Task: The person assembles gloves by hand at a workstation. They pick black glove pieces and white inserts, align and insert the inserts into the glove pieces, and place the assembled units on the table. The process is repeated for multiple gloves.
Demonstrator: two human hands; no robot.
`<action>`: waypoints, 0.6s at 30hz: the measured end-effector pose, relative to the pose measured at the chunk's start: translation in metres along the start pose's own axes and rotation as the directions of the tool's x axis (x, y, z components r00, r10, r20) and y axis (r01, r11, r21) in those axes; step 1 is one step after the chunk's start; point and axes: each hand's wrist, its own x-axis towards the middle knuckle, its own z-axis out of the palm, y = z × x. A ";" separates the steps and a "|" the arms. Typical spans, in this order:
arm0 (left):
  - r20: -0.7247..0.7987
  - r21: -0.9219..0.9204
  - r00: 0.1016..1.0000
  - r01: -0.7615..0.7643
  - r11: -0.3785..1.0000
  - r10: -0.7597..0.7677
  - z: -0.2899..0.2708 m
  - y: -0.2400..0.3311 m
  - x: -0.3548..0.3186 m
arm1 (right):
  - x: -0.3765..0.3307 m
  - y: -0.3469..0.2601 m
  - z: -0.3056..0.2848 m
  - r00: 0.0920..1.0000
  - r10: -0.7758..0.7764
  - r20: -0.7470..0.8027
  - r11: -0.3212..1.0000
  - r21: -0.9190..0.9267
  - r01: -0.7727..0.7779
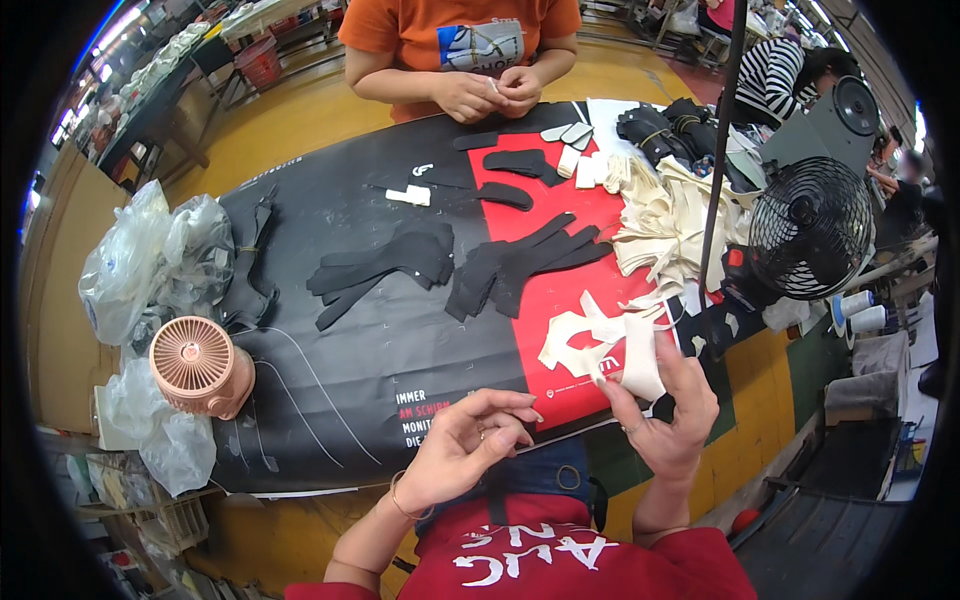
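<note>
My right hand (672, 415) pinches a cream fabric piece (643, 352) between thumb and fingers, over the right part of the table's near edge. My left hand (468, 450) hovers at the near edge with loosely bent fingers, thumb apart, and nothing visible in it. Just beyond the held piece, cream cut-outs (562, 335) lie on the red part of the table cover (590, 285). Farther in, black strap-like cut pieces lie in two groups, one at the left (405, 255) and one at the right (520, 262).
A heap of cream strips (685, 215) lies at the right, near a black fan (810, 228) and a dark upright pole (722, 150). Plastic bags (150, 260) and a small pink fan (195, 367) occupy the left end. Across the table, a co-worker's hands (490, 95) hold something small.
</note>
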 end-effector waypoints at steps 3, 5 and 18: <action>-0.121 -0.018 0.983 -0.142 0.990 0.139 0.001 -0.009 -0.007 | -0.008 -0.007 0.033 0.987 -0.151 -0.056 0.986 -0.073 0.147; -0.183 -0.051 0.966 -0.195 0.979 0.183 -0.003 -0.019 -0.008 | -0.015 -0.017 0.054 0.966 -0.189 0.174 0.975 -0.086 0.207; -0.376 0.104 0.927 0.028 0.994 0.013 -0.056 -0.026 -0.013 | -0.023 -0.028 0.084 0.842 0.174 0.511 0.857 0.342 -0.385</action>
